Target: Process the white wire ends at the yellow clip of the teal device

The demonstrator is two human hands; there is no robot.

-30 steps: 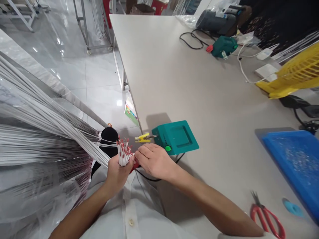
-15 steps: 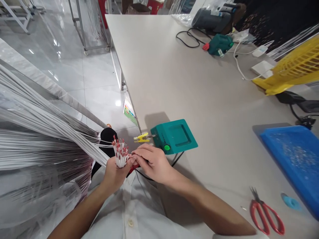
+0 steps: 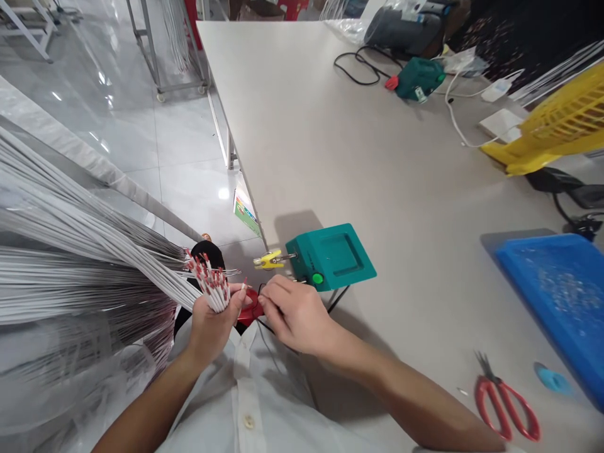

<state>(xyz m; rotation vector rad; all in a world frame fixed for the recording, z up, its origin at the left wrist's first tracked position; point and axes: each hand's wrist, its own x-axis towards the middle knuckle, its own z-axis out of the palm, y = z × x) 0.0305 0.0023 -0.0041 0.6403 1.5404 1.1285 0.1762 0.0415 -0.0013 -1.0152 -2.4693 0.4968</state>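
My left hand (image 3: 212, 327) is closed around a bundle of thin white wires with red-tipped ends (image 3: 207, 286), which point up and to the left. The long white wires (image 3: 85, 251) trail away to the left over plastic sheeting. My right hand (image 3: 295, 311) is pinched close to a red clip (image 3: 248, 311) at the table's near edge, right beside the left hand. What its fingertips hold is too small to name. Just beyond it sits a teal box (image 3: 333, 255) with a green button (image 3: 318, 277) and a yellow clip (image 3: 268, 258) on its left side.
On the grey table (image 3: 353, 145) lie red scissors (image 3: 507, 402), a blue tray (image 3: 557, 296), a yellow basket (image 3: 557, 126), a second teal device (image 3: 418, 78) and cables. A shiny tiled floor and metal racks lie to the left.
The wire bundle in my left hand has tilted over to the left. My right hand has drawn its fingers in to a pinch by the red clip, which now shows more.
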